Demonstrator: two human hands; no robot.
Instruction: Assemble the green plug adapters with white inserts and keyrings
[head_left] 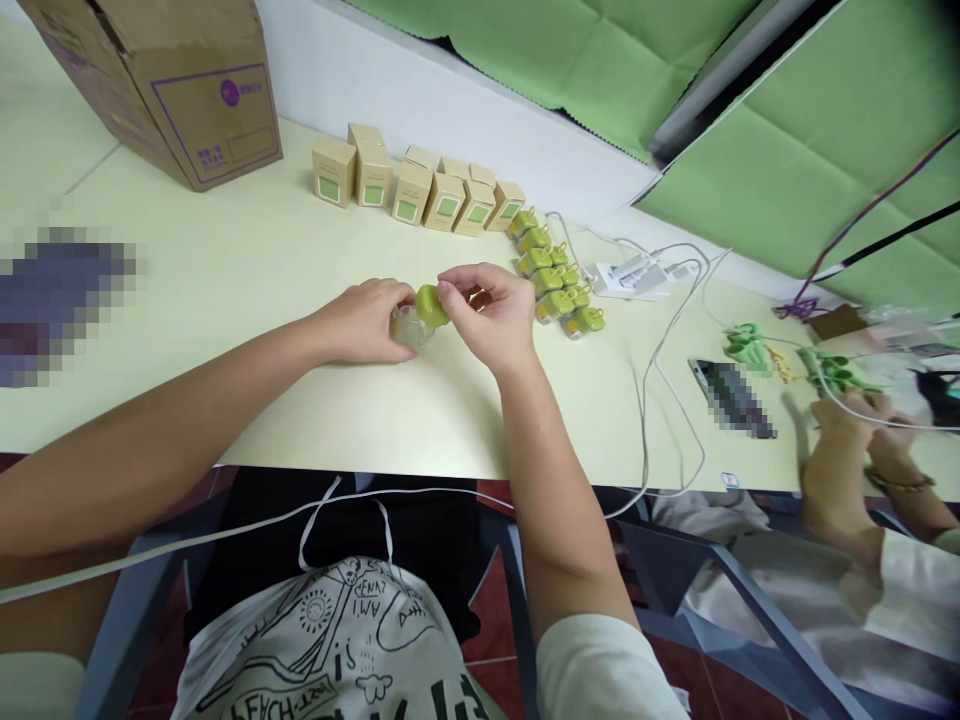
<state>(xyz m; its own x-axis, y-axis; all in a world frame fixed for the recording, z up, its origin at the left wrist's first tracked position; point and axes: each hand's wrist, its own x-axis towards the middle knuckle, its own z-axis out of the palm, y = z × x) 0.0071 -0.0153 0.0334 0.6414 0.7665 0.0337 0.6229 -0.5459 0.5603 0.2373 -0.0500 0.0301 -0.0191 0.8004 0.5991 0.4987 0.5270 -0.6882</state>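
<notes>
My left hand [369,322] is closed around a small clear container [412,327] held low over the table. A green lid [430,305] sits at the container's upper right, tilted, and the fingertips of my right hand [491,308] pinch it. Whether lid and container are joined cannot be made out. Just right of my right hand stand several clear containers with green lids and small loops [555,305], grouped in rows. Behind my hands is a row of small tan cartons [411,192] with green squares on their fronts.
A large cardboard box [217,120] stands at the back left. White cables [660,345] run from a power strip [634,280] across the table and over its front edge. A phone [731,398] lies at the right, near a co-worker's hands [862,415] and green pieces [746,347].
</notes>
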